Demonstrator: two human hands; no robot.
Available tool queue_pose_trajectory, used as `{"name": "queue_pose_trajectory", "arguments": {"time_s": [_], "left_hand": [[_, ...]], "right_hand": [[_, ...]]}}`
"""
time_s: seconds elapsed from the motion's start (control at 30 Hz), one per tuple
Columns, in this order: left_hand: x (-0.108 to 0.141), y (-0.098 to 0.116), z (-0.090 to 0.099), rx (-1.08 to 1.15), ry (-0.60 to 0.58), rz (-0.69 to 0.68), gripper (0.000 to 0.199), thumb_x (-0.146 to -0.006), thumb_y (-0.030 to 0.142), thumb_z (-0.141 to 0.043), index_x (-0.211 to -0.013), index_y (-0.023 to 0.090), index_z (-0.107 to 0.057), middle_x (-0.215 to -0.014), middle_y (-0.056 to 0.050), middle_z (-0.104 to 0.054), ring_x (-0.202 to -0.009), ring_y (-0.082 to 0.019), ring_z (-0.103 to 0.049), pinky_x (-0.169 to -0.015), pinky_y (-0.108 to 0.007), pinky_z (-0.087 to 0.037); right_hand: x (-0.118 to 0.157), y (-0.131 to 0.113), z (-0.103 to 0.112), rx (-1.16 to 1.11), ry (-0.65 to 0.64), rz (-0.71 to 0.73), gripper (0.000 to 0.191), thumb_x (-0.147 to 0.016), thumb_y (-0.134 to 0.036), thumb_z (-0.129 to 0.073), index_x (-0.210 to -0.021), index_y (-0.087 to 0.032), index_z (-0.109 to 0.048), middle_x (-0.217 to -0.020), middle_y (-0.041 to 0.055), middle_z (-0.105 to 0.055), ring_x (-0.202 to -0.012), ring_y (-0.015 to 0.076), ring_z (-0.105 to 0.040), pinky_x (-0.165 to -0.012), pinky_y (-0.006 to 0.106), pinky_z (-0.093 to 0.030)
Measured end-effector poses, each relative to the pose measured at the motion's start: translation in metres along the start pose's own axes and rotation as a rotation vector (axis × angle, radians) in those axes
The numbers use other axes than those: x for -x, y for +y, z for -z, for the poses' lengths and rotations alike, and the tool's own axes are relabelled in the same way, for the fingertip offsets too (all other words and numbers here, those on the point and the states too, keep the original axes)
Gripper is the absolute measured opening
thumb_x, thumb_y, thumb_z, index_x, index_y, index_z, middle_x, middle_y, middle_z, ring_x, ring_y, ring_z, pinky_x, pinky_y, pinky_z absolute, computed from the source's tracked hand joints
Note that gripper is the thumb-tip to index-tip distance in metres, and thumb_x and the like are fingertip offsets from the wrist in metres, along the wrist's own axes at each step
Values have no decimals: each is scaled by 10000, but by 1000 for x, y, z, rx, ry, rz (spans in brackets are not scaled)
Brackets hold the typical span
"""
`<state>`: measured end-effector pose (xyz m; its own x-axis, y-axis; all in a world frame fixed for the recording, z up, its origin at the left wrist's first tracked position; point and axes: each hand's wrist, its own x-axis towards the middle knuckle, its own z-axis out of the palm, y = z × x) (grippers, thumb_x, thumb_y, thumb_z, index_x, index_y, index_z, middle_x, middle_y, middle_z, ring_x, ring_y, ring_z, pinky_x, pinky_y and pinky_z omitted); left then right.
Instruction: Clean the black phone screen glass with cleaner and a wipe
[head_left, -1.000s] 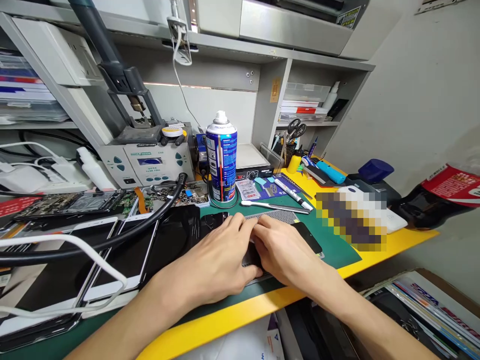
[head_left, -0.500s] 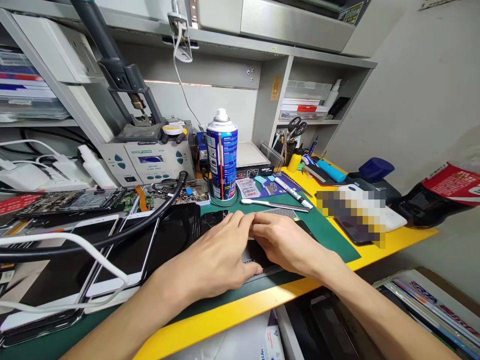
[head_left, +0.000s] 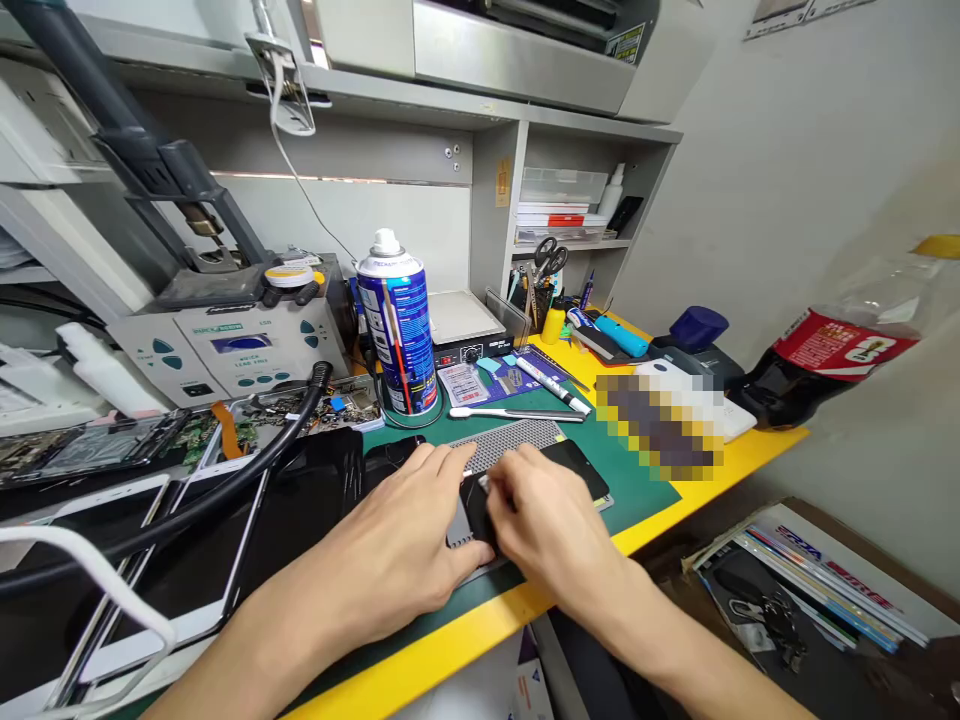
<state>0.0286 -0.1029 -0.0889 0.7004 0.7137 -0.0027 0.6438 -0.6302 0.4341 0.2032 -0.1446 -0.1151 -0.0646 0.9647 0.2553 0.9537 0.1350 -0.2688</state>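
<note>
Near the yellow front edge, a dark phone-like panel (head_left: 576, 468) lies over a perforated metal plate (head_left: 517, 440) on the green mat (head_left: 637, 490). My left hand (head_left: 405, 530) rests at the plate's left side, thumb and fingers apart, with its thumb against the black part between the hands. Curled fingers of my right hand (head_left: 536, 510) pinch at the edge of that black part; what they hold is too small to name. Behind the hands lie a white-tipped brush (head_left: 517, 413) and a white marker (head_left: 551, 385).
A blue spray can (head_left: 399, 335) stands behind the mat. Several phones and screens lie at left under a black hose (head_left: 247, 475). A cola bottle (head_left: 832, 345) and a blurred phone (head_left: 660, 425) are at right. Yellow desk edge (head_left: 420, 655) is in front.
The view has swung to the right. My right hand has drawn away from my left fingertips and curled, uncovering more of the perforated plate and the dark panel.
</note>
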Motion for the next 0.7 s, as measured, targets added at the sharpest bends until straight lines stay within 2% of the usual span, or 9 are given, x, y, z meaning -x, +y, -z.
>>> {"name": "queue_pose_trajectory", "arguments": {"time_s": [0.17,0.27,0.33,0.43,0.5,0.57,0.63,0.7], "left_hand": [[0,1,2,9,-29,37,758,-842,505,-606,-1490,244,-310,-1408,-69,-482,-1333,-268,-406,-1105,-415,-382],[0,0,2,-2,-31,32,767,-845,512,-599,-1496,226,-310,-1443,-74,-461,-1359,-276,-378,-1126,-421,-359],[0,-1,1,-5,-21,26,762,-844,511,-602,-1491,223,-319,-1440,-73,-464,-1354,-273,-383,-1126,-415,-360],[0,-2,-3,-12,1,1,734,-843,486,-610,-1472,221,-340,-1396,-76,-491,-1322,-267,-413,-1111,-407,-377],[0,-4,-5,-17,14,-13,676,-849,405,-602,-1451,217,-358,-1346,-78,-518,-1280,-257,-448,-1084,-402,-401],[-1,-5,-6,-18,15,-22,611,-849,311,-576,-1422,221,-387,-1290,-70,-545,-1233,-240,-482,-1053,-391,-425],[-1,-5,-6,-19,10,-22,597,-854,315,-572,-1416,225,-393,-1285,-68,-543,-1232,-236,-482,-1055,-390,-423],[-1,-4,-5,-21,9,-8,649,-857,417,-595,-1436,223,-377,-1320,-74,-523,-1266,-249,-459,-1079,-400,-406]], "right_hand": [[-3,58,26,59,35,-214,176,-893,-207,-494,-753,-194,-600,-706,43,-655,-603,177,-584,-558,284,-321],[-7,71,31,79,39,-244,199,-885,-204,-484,-716,-200,-589,-658,36,-646,-557,171,-565,-534,284,-301],[-8,60,27,83,39,-207,182,-873,-186,-491,-719,-196,-588,-694,48,-657,-580,170,-569,-554,287,-311],[-5,21,14,75,27,-101,143,-850,-148,-507,-752,-188,-603,-762,61,-669,-634,174,-586,-592,296,-317],[-2,-6,5,61,7,-27,144,-829,-126,-508,-741,-196,-598,-753,46,-656,-599,163,-566,-566,305,-288],[1,-21,1,45,-9,25,125,-803,-122,-521,-748,-204,-597,-735,28,-646,-555,151,-538,-538,313,-258],[3,-20,2,33,-18,33,124,-806,-134,-525,-734,-209,-592,-725,18,-643,-556,146,-540,-544,306,-269],[4,-4,9,32,-19,-10,142,-828,-152,-521,-716,-206,-589,-736,23,-656,-602,153,-570,-580,292,-309]]}}
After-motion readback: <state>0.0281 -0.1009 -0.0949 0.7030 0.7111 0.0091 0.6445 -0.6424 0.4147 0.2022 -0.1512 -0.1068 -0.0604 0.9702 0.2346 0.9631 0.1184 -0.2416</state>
